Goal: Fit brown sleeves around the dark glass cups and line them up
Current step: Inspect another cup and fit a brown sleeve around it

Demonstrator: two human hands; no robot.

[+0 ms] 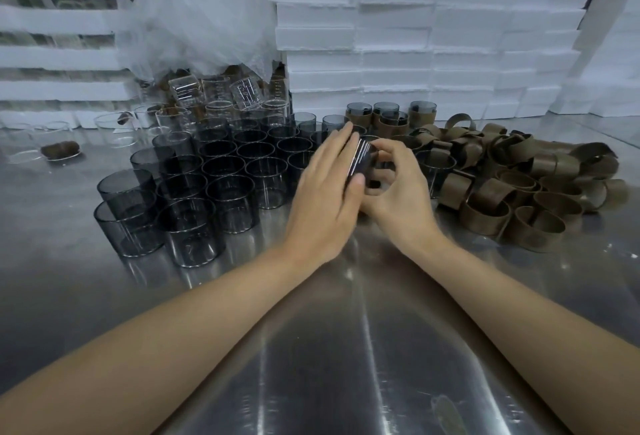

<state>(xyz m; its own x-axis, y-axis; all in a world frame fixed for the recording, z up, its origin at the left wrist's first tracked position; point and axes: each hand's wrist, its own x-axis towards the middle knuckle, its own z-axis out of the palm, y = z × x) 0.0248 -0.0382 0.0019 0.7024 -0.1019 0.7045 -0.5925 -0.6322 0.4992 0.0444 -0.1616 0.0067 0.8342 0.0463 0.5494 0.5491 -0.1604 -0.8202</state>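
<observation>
Both hands meet above the table's middle around one dark glass cup (362, 157) lying on its side. My left hand (325, 188) lies against the cup's left side with straight fingers and its thumb under the cup. My right hand (394, 185) curls its fingers round the cup's right end; whether a sleeve is there I cannot tell. Many bare dark cups (221, 171) stand packed together to the left. A heap of brown sleeves (512, 188) lies to the right. Several sleeved cups (391, 119) stand in a row at the back.
Clear glass beakers (214, 95) and shallow dishes (114, 123) crowd the back left under crumpled plastic wrap (201, 12). White foam blocks (433, 36) are stacked along the back. The metal table (346, 348) is shiny steel in front.
</observation>
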